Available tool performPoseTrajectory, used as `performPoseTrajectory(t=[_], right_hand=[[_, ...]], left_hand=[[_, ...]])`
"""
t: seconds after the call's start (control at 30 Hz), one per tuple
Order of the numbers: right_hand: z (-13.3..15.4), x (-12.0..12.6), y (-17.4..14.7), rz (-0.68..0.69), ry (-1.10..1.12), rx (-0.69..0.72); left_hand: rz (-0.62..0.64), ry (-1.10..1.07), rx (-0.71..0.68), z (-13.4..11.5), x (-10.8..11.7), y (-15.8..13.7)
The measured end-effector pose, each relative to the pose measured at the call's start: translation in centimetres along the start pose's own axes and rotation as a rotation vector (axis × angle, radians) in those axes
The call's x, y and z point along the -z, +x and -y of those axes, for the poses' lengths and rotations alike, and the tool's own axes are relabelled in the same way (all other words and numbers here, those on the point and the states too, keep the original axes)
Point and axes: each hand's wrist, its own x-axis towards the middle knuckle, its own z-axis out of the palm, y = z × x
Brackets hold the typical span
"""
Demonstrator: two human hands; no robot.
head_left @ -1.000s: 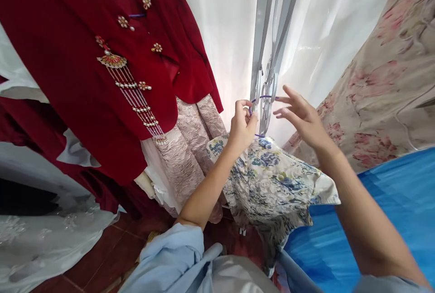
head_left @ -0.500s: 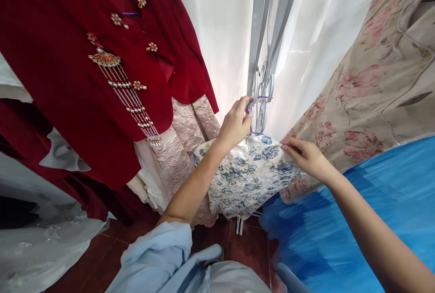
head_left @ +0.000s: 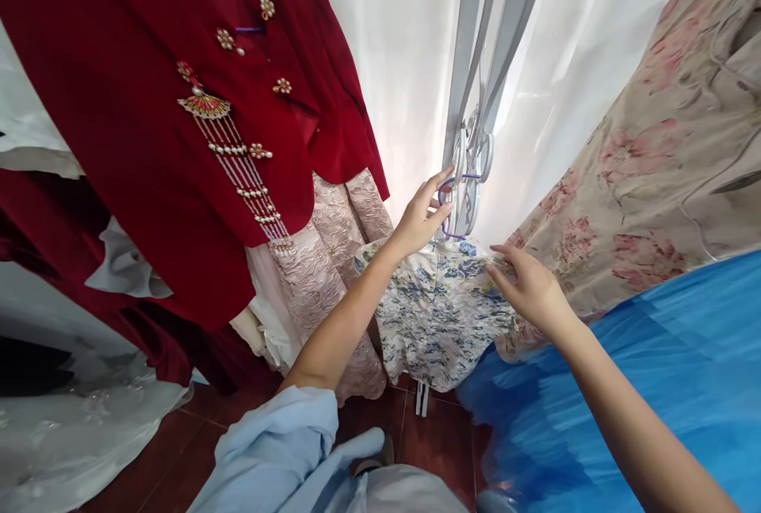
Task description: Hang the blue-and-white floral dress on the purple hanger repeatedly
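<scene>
A white garment with a blue floral print (head_left: 445, 307) hangs from a purple hanger (head_left: 453, 236), whose hook is hung on the white hooks (head_left: 487, 158) of a grey rack. My left hand (head_left: 419, 220) is beside the hanger's hook, index finger and thumb apart on either side of it. Whether those fingertips touch the hook I cannot tell. At the garment's upper right corner is my right hand (head_left: 535, 283), thumb and fingers spread, with no cloth gripped between them.
On the left hangs a red jacket (head_left: 143, 124) with beaded ornaments, over a pale pink brocade skirt (head_left: 333, 259). To the right are a beige dress with pink flowers (head_left: 642, 156) and a blue fabric (head_left: 642, 362). White curtains (head_left: 392, 45) hang behind the grey rack (head_left: 467, 45).
My left fingers have opened from around the purple hook. My right hand has let go of the garment's corner, and the garment hangs more loosely. The view has shifted slightly.
</scene>
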Motion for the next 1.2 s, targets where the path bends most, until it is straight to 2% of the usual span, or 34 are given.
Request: performPoseTrajectory(t=[0.1,0.23,0.43,0.6,0.7,0.8,0.93,1.2], right_hand=[[0.5,0.7,1.6,-0.101,0.142,-0.001],[1.8,1.6,5.1,-0.209,0.315,0.065],[2.3,0.9,9.9,-0.367,0.427,0.147],[1.7,1.1,12.2,-0.378,0.563,0.149],[1.5,2.1,12.9,-0.383,0.462,0.208],[1.1,2.9,13.4,-0.414,0.223,0.308],[0.2,3.1,14.2,-0.385,-0.049,0.441],[-1.1,3.3,16.6,-0.280,-0.272,0.636]], left_hand=[[-0.053,-0.055,0.018,0.0,0.1,0.1],[-0.151,-0.083,0.033,0.0,0.1,0.4],[-0.270,-0.061,0.001,-0.1,-0.6,1.2],[-0.315,-0.022,-0.050,0.2,-1.5,2.8],[-0.293,-0.052,-0.061,0.2,-1.6,3.5],[-0.257,-0.079,-0.064,0.2,-1.2,3.7],[-0.185,-0.068,-0.079,-0.1,-0.8,3.5],[-0.090,-0.103,-0.030,-0.3,-0.6,4.2]])
